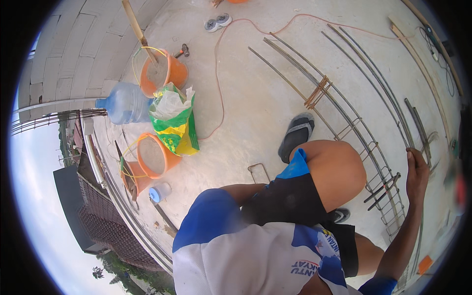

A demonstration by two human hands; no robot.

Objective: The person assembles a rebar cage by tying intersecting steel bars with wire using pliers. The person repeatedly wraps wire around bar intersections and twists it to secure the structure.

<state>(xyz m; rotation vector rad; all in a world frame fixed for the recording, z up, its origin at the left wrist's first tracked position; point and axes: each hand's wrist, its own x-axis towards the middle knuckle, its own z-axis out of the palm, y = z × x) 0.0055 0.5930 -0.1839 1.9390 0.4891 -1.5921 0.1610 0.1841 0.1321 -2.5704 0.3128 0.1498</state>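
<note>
My right hand reaches out at the right, its fingers closed at the near end of long steel rods. Beside it lies a rebar cage of long bars tied with square stirrups. A bundle of rusty stirrups sits around the bars toward its far end. My left forearm passes behind my bent knee, which hides the left hand. Close to that forearm, a bent steel stirrup shows above the concrete floor.
Orange buckets of grey material, a green-yellow sack, a blue water jug and a hammer stand or lie at left. A red cord crosses the floor. Timber planks lie far right. A block wall rises at left.
</note>
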